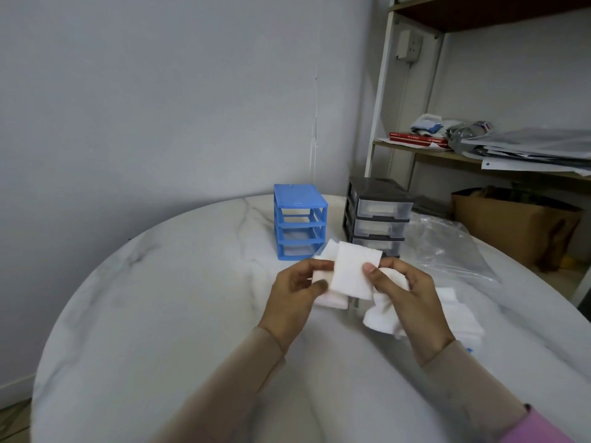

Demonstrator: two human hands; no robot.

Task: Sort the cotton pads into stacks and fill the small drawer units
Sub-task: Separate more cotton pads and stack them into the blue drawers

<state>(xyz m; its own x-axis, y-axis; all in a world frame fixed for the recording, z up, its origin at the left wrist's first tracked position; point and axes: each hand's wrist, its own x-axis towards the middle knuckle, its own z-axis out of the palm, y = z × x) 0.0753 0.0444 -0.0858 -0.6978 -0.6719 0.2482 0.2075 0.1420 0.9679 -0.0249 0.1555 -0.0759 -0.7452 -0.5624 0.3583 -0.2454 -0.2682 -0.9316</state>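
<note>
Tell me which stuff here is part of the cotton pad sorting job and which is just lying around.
Part of the job:
- cotton pads held in left hand and right hand
- loose pads on the table
- blue drawer unit
- grey drawer unit

Just lying about:
- clear plastic bag
- cardboard box
- red books and papers on the shelf

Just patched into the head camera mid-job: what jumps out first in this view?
Both hands meet at the centre of the marble table: the left hand and the right hand pinch white cotton pads between them. Behind them stand a blue drawer unit and, to its right, a dark drawer unit with clear drawers. More loose pads lie on the table by the right wrist.
</note>
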